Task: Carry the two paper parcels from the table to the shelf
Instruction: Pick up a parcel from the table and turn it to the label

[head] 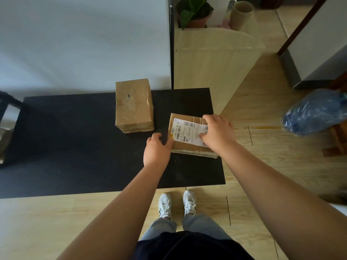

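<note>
Pale wood flooring (56, 218) runs under me, and at the bottom of the view I see my white sneakers (176, 204) standing just short of the low black surface (75, 147).

Both my bare arms reach forward over its right end. My left hand (156, 150) sits at the left edge of the nearer parcel (187, 145), its fingers (158, 136) curled around that side. My right hand (218, 132) lies on top of the same parcel toward its right edge, fingers spread and pressed down over the white shipping label (187, 131). So both hands grip this one parcel from opposite sides; whether it is lifted off the surface I cannot quite tell, though its near edge seems to rest there. It lies flat near the right front corner.

Beyond it and a little to the left, apart from it, lies the second parcel (133, 106), a thicker brown paper package with creased wrapping and a small dark mark on top. Neither hand touches it.

Farther back, a white wall (84, 44) rises behind the surface. To the right of it is a light wooden shelf (216, 53), carrying a potted plant (195, 14) and a cardboard tube (242, 15) at its far end. A blue plastic bag (315, 111) sits off to the right.
</note>
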`<state>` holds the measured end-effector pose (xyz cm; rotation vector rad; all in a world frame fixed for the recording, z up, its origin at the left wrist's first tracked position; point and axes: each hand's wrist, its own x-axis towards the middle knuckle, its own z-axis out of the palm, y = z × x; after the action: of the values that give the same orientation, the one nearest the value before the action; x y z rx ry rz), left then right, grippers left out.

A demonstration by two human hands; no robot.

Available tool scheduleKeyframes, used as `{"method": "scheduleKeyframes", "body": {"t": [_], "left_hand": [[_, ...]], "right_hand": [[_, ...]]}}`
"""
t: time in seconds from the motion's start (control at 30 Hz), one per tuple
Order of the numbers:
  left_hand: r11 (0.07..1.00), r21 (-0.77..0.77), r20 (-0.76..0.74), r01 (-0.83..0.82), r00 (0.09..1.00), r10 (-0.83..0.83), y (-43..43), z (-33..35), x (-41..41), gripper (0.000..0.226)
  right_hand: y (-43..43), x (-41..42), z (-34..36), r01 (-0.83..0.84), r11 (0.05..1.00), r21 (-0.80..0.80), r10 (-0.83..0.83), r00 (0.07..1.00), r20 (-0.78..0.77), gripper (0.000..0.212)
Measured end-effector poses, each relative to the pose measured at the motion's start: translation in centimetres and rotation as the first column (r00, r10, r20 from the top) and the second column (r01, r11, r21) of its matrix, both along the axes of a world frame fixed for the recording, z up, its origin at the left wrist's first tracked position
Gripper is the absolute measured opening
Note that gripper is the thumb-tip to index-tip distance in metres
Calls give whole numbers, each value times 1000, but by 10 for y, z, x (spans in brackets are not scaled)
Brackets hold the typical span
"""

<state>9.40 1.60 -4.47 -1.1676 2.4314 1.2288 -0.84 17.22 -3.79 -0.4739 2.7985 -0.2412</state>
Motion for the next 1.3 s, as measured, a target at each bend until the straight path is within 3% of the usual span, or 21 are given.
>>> {"method": "scheduleKeyframes", "body": {"t": [0.1,0.17,0.23,0.33,0.57,0.67,0.8,0.9,1.3], "left_hand": [[938,182,90,-297,954,284,12,-4,9,66],[874,299,189,-383,922,339,23,-7,12,65],[861,380,208,-339,938,277,33,-8,12,52],[866,429,83,-256,966,244,42,-4,5,33],[939,320,-58,-128,986,154,22,2,-2,46],[926,341,-11,-163,984,177,12,2,0,47],[850,479,116,-219,976,186,12,2,2,48],[820,529,136,-217,976,170,13,5,0,26],[779,585,-38,-226,952,304,-7,24,13,47]], "right_hand": [[-1,3,3,70,997,26,-70,998,10,60],[-2,5,2,102,993,61,-102,995,3,60],[-2,7,1,127,987,96,-129,992,7,66],[-1,15,-2,154,984,91,-159,985,60,77],[1,46,-14,347,931,-117,-302,908,291,68],[4,47,-18,430,874,-226,-333,869,366,68],[8,42,-18,606,748,-270,-409,742,532,76],[9,42,-19,645,712,-278,-362,676,642,66],[11,48,11,713,509,-482,-246,657,713,50]]}}
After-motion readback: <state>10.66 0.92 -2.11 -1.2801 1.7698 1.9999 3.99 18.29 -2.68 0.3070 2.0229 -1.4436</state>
